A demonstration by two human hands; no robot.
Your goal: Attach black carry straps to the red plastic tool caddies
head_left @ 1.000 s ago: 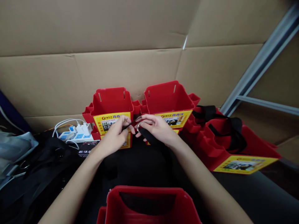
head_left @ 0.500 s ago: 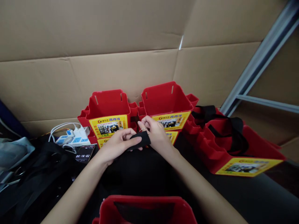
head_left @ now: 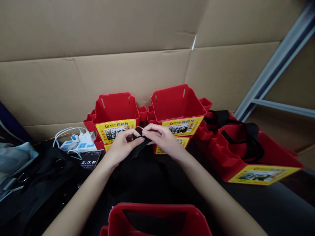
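Observation:
My left hand [head_left: 121,146] and my right hand [head_left: 161,137] meet in the middle of the view, both pinched on a black strap [head_left: 138,146]. A small metal ring [head_left: 140,128] peeks out at the strap's top end between my fingertips. The strap runs down and left from my fingers over the dark table. Just behind my hands stand two stacks of red plastic bins with yellow labels, one stack on the left [head_left: 115,113] and one on the right [head_left: 178,105].
A red bin [head_left: 157,221] sits at the near edge below my arms. Red bins with black straps [head_left: 242,147] lie tipped on the right. A phone [head_left: 90,159], a power strip [head_left: 78,141] and dark straps lie left. Cardboard walls stand behind.
My hands have shifted slightly up and together; the strap, which lay folded flat between my fingers, now hangs down to the left, and the ring shows less.

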